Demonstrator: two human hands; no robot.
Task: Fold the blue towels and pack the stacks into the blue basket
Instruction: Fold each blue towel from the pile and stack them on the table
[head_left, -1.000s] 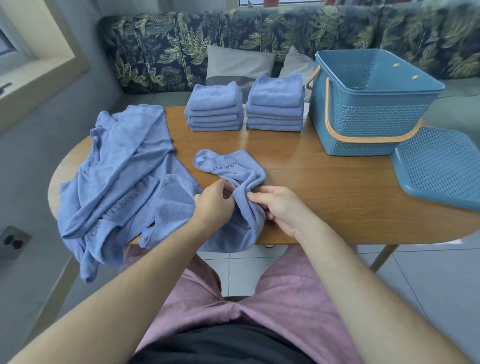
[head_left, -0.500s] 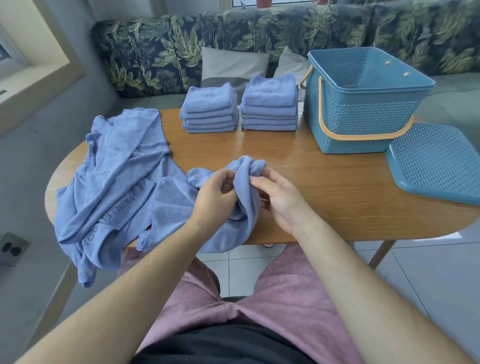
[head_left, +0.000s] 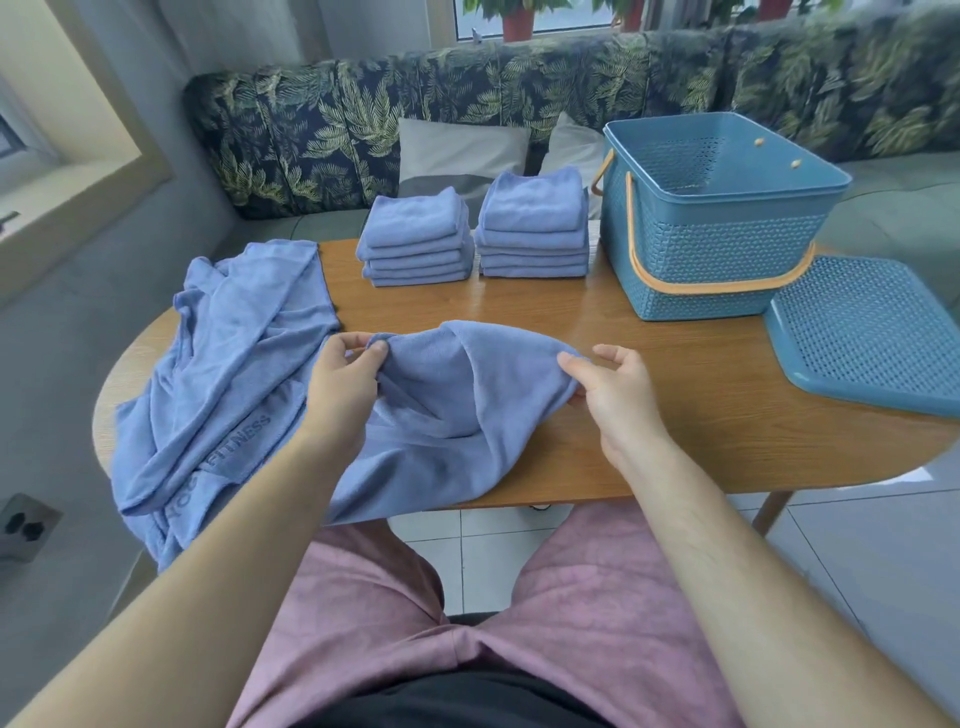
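Head view: L hand (head_left: 345, 384) & R hand (head_left: 615, 387) are moving apart, each pinching a top corner of the towel (head_left: 467, 400), bunched 1 s ago, now spreading over near edge of table (head_left: 675, 431); fold is starting, stacks (head_left: 535, 223) are waiting beside basket (head_left: 717, 249).

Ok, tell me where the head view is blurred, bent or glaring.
Head view: faint sheen on the table before the folded stacks; wide-angle bending curves the sofa back, its right end smeared; the held towel is sharp.

head cam | worn, faces forward-down | table (head_left: 727, 405) close beneath | single view | far edges perhaps warped
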